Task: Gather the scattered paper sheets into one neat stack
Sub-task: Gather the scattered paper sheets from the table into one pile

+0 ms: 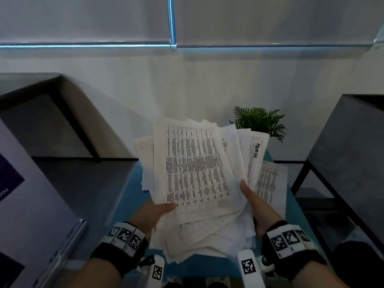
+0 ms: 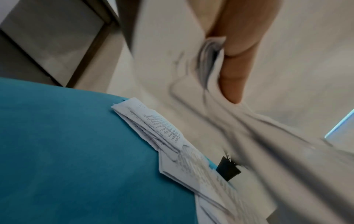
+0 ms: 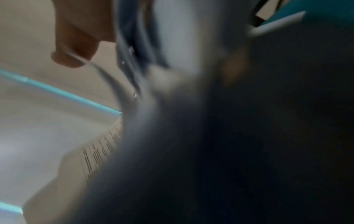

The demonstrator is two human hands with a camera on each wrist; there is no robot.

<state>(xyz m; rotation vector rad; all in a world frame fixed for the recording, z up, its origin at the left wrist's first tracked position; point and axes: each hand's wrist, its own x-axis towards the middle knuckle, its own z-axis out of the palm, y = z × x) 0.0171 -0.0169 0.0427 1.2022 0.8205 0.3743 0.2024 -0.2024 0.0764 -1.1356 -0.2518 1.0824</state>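
Nearest the camera, the left hand (image 1: 154, 213) and the right hand (image 1: 254, 201) each grip a side of a thick, uneven bundle of papers (image 1: 195, 169), thumbs on top and fingers curled beneath, holding it tilted up above the blue table (image 1: 128, 196). The sheets fan out at odd angles, corners jutting everywhere. Under the bundle, more loose sheets (image 2: 164, 133) lie on the table, one peeking out to the right of it. Beyond the bundle stands a small green plant (image 1: 259, 121). Gathering looks mostly done; squaring is not. The next move likely calls for standing the bundle on edge and tapping it against the table, then adding the leftover sheets.
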